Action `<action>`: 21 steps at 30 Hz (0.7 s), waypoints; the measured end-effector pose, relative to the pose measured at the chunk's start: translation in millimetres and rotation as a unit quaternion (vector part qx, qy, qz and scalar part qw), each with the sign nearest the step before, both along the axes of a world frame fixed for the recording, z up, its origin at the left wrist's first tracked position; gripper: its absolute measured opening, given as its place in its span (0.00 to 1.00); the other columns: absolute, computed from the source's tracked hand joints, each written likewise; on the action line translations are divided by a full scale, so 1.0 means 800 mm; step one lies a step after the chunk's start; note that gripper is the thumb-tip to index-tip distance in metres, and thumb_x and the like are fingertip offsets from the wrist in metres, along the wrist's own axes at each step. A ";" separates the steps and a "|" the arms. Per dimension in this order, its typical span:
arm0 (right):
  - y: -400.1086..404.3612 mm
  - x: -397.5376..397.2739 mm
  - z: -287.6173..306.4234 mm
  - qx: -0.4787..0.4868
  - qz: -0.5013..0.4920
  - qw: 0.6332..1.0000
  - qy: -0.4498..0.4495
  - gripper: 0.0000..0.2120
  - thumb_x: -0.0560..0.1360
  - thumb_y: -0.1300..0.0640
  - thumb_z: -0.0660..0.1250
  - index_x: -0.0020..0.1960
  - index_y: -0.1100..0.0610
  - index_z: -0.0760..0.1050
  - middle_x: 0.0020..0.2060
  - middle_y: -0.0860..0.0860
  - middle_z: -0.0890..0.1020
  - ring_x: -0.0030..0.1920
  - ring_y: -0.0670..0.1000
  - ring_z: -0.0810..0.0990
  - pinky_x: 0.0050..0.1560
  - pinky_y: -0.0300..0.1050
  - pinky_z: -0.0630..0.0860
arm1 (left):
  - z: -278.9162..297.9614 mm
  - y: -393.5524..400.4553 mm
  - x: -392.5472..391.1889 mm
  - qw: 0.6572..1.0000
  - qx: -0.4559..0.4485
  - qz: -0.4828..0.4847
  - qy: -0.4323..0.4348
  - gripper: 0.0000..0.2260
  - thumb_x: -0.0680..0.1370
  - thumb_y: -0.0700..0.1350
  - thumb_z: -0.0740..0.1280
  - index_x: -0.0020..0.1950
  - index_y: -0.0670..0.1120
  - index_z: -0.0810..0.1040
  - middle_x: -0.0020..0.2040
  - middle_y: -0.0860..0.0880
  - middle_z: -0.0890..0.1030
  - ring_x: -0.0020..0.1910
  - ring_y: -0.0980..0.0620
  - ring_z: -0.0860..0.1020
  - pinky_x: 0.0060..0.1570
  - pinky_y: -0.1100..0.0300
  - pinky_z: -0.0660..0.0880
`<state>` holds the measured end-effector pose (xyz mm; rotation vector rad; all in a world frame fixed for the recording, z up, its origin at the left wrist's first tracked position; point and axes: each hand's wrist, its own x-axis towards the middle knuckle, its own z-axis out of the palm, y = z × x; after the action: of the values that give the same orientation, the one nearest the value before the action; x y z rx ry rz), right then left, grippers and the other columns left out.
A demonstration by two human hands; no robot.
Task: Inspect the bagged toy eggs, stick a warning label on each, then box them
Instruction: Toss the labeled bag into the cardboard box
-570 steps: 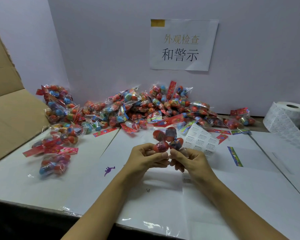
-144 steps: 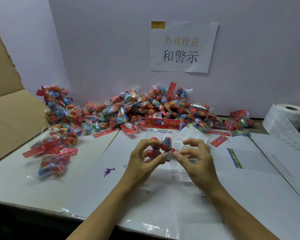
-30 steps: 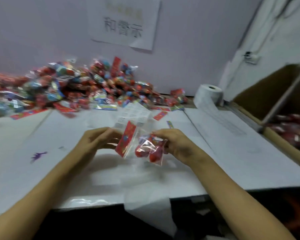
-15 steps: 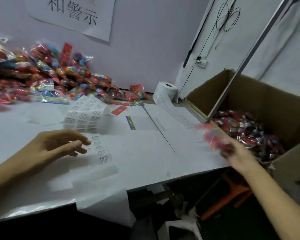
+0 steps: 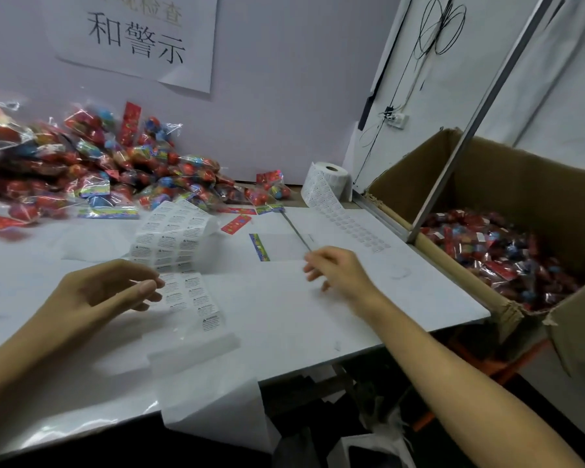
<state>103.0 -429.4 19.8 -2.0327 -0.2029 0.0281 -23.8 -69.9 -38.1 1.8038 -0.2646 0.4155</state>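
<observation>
We log the bagged toy eggs in two places. One lot is a loose pile of bags at the back of the white table, against the wall and left of centre; the clear bags show red and blue eggs with red header cards. The other lot lies inside the cardboard box beside the table's right edge, where bagged eggs cover the bottom that we can see.

The strip of warning labels arches up from the table in front of the pile and runs down toward the near edge; its lower end lies flat by our left hand. A label roll stands at the back right of the table, near the box, with a tail of backing paper trailing forward from it.

Our left hand hovers over the table with fingers loosely curled and nothing in them; the fingertips are just beside the label strip, and we cannot tell whether they touch it. Our right hand is over the middle of the table, fingers relaxed and spread, holding nothing.

A few loose header cards lie between the pile and our right hand. A paper sign with printed characters hangs on the wall above the pile.
</observation>
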 end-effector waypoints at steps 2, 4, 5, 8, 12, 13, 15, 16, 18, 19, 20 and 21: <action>0.062 -0.005 0.000 -0.026 0.087 0.995 -0.036 0.05 0.80 0.58 0.69 0.48 0.59 0.81 0.39 0.51 0.83 0.35 0.46 0.81 0.32 0.36 0.73 | 0.008 0.000 -0.001 1.000 -0.003 0.019 0.006 0.27 0.71 0.68 0.73 0.59 0.50 0.84 0.50 0.47 0.87 0.48 0.46 0.87 0.47 0.55 0.83; 0.119 -0.018 0.002 -0.063 0.180 0.978 -0.083 0.05 0.79 0.58 0.70 0.50 0.60 0.82 0.41 0.52 0.84 0.37 0.48 0.82 0.39 0.38 0.77 | 0.011 -0.004 0.000 0.999 -0.011 0.038 -0.005 0.24 0.69 0.66 0.74 0.56 0.52 0.84 0.49 0.47 0.87 0.47 0.46 0.86 0.46 0.56 0.83; 0.143 -0.025 0.003 -0.091 0.224 0.964 -0.110 0.07 0.79 0.56 0.71 0.51 0.59 0.83 0.42 0.52 0.85 0.39 0.49 0.82 0.44 0.41 0.79 | 0.013 -0.007 -0.001 0.999 -0.017 0.039 -0.004 0.21 0.68 0.64 0.74 0.55 0.53 0.84 0.49 0.47 0.87 0.47 0.46 0.86 0.45 0.57 0.83; 0.206 -0.044 0.001 -0.124 0.311 0.930 -0.150 0.08 0.79 0.55 0.71 0.53 0.58 0.84 0.45 0.53 0.86 0.45 0.51 0.83 0.50 0.50 0.80 | 0.016 -0.011 -0.002 0.999 -0.030 0.042 0.001 0.13 0.73 0.57 0.77 0.53 0.55 0.84 0.50 0.49 0.86 0.46 0.47 0.86 0.44 0.56 0.84; 0.268 -0.048 -0.008 -0.124 0.323 0.919 -0.187 0.06 0.78 0.61 0.68 0.51 0.60 0.83 0.43 0.56 0.85 0.45 0.56 0.82 0.49 0.57 0.79 | 0.017 0.002 -0.001 0.993 -0.036 0.115 0.002 0.11 0.74 0.48 0.76 0.54 0.50 0.80 0.49 0.51 0.84 0.42 0.45 0.85 0.45 0.53 0.83; 0.279 -0.046 -0.008 -0.119 0.316 0.922 -0.187 0.07 0.78 0.61 0.68 0.52 0.61 0.83 0.45 0.57 0.85 0.46 0.56 0.81 0.50 0.57 0.79 | 0.016 0.008 0.000 0.989 -0.039 0.140 0.004 0.11 0.74 0.47 0.75 0.54 0.48 0.79 0.50 0.50 0.84 0.43 0.44 0.85 0.46 0.51 0.83; 0.298 -0.038 -0.012 -0.112 0.312 0.925 -0.188 0.09 0.78 0.61 0.67 0.55 0.61 0.83 0.48 0.57 0.84 0.48 0.56 0.81 0.52 0.54 0.78 | 0.013 0.017 0.004 0.981 -0.038 0.189 0.012 0.10 0.76 0.41 0.74 0.56 0.45 0.78 0.52 0.46 0.84 0.47 0.43 0.85 0.49 0.50 0.81; 0.305 -0.034 -0.017 -0.112 0.312 0.925 -0.187 0.10 0.78 0.61 0.67 0.56 0.61 0.82 0.49 0.58 0.83 0.49 0.55 0.80 0.53 0.52 0.78 | 0.011 0.018 0.006 0.976 -0.028 0.215 0.017 0.10 0.77 0.39 0.74 0.56 0.46 0.78 0.51 0.46 0.83 0.49 0.44 0.84 0.49 0.53 0.80; 0.314 -0.031 -0.033 -0.119 0.316 0.923 -0.185 0.11 0.78 0.60 0.67 0.59 0.60 0.82 0.53 0.58 0.82 0.52 0.55 0.79 0.56 0.49 0.76 | 0.007 0.017 0.010 0.967 -0.011 0.255 0.023 0.12 0.77 0.36 0.74 0.56 0.46 0.77 0.50 0.51 0.83 0.50 0.48 0.84 0.46 0.63 0.79; 0.316 -0.031 -0.042 -0.120 0.323 0.920 -0.185 0.12 0.78 0.59 0.67 0.61 0.59 0.81 0.55 0.57 0.81 0.55 0.54 0.79 0.58 0.48 0.75 | 0.005 0.017 0.011 0.963 -0.007 0.269 0.028 0.12 0.76 0.36 0.74 0.55 0.46 0.77 0.49 0.52 0.82 0.49 0.50 0.83 0.45 0.67 0.79; 0.317 -0.031 -0.049 -0.121 0.331 0.917 -0.186 0.13 0.78 0.58 0.68 0.62 0.58 0.80 0.57 0.57 0.80 0.58 0.54 0.78 0.60 0.48 0.74 | 0.004 0.017 0.012 0.959 -0.002 0.281 0.032 0.11 0.76 0.36 0.74 0.55 0.46 0.78 0.49 0.52 0.82 0.49 0.50 0.83 0.44 0.68 0.78; 0.317 -0.030 -0.055 -0.123 0.339 0.913 -0.188 0.14 0.78 0.56 0.68 0.64 0.57 0.79 0.58 0.56 0.79 0.60 0.53 0.77 0.61 0.49 0.74 | 0.003 0.018 0.013 0.956 0.004 0.291 0.034 0.10 0.76 0.37 0.74 0.54 0.46 0.78 0.49 0.52 0.82 0.48 0.50 0.83 0.45 0.67 0.78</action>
<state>78.8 -175.9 -24.4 -2.1018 -1.1953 0.0999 -13.1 -55.8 -35.4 1.8824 0.3277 0.7599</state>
